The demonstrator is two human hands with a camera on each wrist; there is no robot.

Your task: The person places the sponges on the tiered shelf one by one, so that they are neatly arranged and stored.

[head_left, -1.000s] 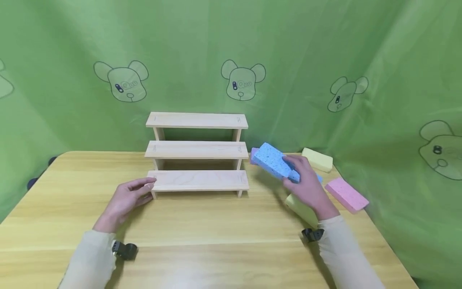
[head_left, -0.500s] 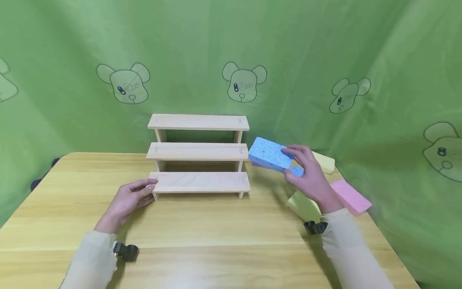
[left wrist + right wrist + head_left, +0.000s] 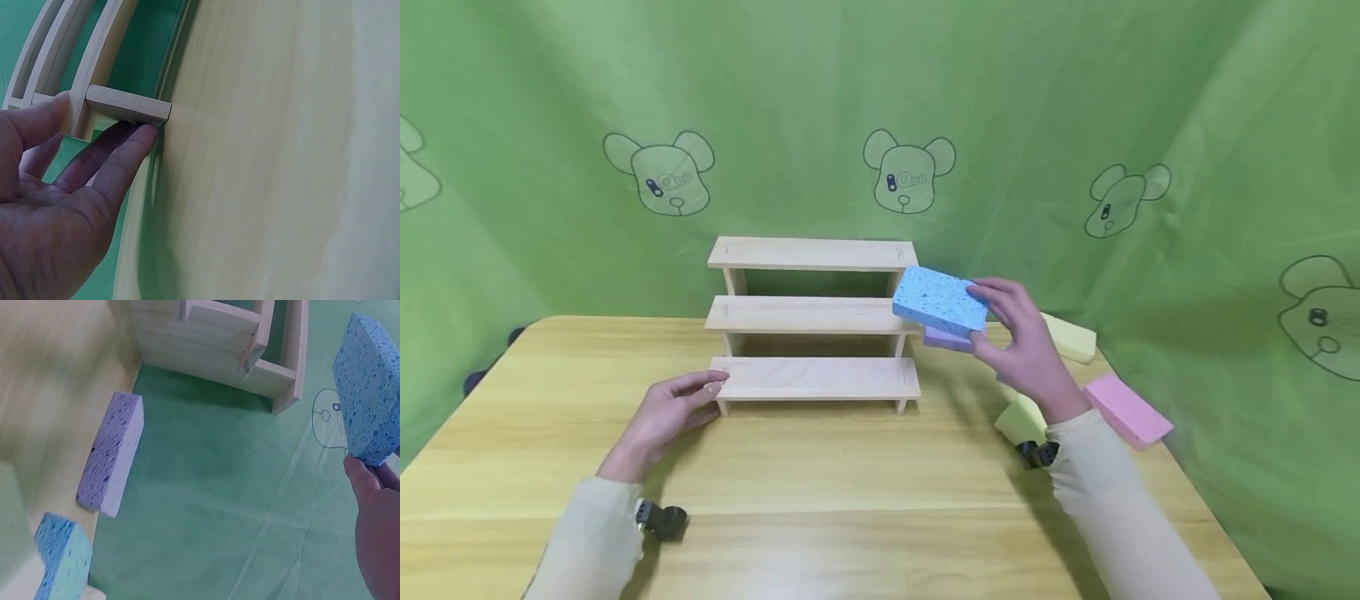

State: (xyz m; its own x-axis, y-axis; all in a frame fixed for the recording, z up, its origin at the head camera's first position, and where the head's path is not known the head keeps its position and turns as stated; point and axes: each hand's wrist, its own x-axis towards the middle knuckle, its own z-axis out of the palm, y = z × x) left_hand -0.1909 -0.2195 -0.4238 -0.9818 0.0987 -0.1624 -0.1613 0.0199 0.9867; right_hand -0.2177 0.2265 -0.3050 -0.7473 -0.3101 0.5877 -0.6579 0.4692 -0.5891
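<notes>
My right hand point(image 3: 1026, 358) pinches a speckled blue sponge point(image 3: 936, 300) by its right end. The sponge is lifted and overlaps the right end of the middle tier of a three-tier wooden shelf point(image 3: 812, 379) in the head view. In the right wrist view the held blue sponge point(image 3: 369, 387) tilts above the fingertips. My left hand point(image 3: 658, 421) holds the left end of the lowest tier. In the left wrist view its thumb touches the board, and a finger point(image 3: 128, 159) lies against the short leg.
Right of the shelf lie a purple sponge point(image 3: 947, 339), two yellow sponges point(image 3: 1071, 338) and a pink sponge point(image 3: 1126, 410). A second blue sponge point(image 3: 62, 556) shows in the right wrist view. A green curtain point(image 3: 790, 100) hangs behind the wooden table point(image 3: 820, 483).
My right hand has carried the blue sponge up and left toward the shelf, turning it more level. My left hand stays at the shelf's left end.
</notes>
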